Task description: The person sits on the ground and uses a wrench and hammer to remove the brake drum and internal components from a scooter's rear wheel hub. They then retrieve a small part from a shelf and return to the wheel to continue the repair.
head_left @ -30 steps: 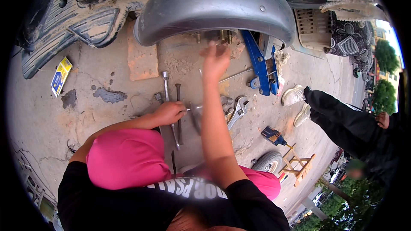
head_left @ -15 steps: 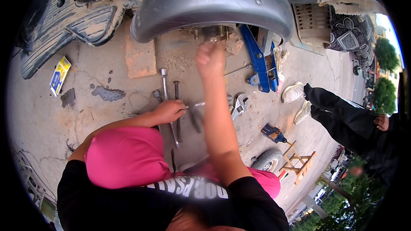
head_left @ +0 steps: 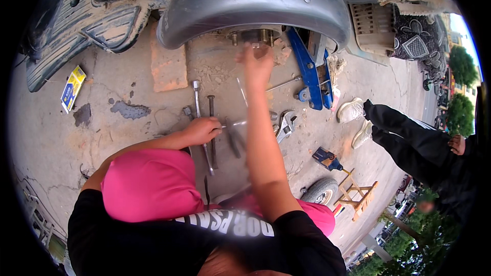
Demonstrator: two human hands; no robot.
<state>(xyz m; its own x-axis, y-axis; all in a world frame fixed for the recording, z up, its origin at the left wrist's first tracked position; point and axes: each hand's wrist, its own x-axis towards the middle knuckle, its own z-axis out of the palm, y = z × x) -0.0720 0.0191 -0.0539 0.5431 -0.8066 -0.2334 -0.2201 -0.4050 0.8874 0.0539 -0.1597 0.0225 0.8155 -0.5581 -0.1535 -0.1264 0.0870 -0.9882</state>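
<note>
My right hand (head_left: 256, 69) reaches up to the hub (head_left: 254, 36) under a grey fender (head_left: 250, 5). Its fingers are bent around the hub's lower end, slightly blurred, and whatever they pinch is hidden. Metal studs stick out of the hub on both sides. Low over the ground, my left hand (head_left: 203, 131) is closed, with a small shiny metal end poking out by the fingertips; the rest is hidden. Beside it lie a long socket wrench (head_left: 199, 110) and a dark bar with a flat head (head_left: 212, 115). An adjustable wrench (head_left: 286, 127) lies right of my right forearm.
A blue jack (head_left: 307, 69) stands right of the hub, its thin rod pointing left. A brick-coloured slab (head_left: 169, 66) and a yellow-blue packet (head_left: 72, 90) lie left. At right are a dark blue bottle (head_left: 327, 159), a small wheel (head_left: 321, 192), a wooden stool (head_left: 360, 198) and a standing person (head_left: 404, 133).
My right hand has shifted a little right at the hub and its fingers have turned and loosened from a fist. A thin rod now shows beside its wrist. My left hand has hardly moved.
</note>
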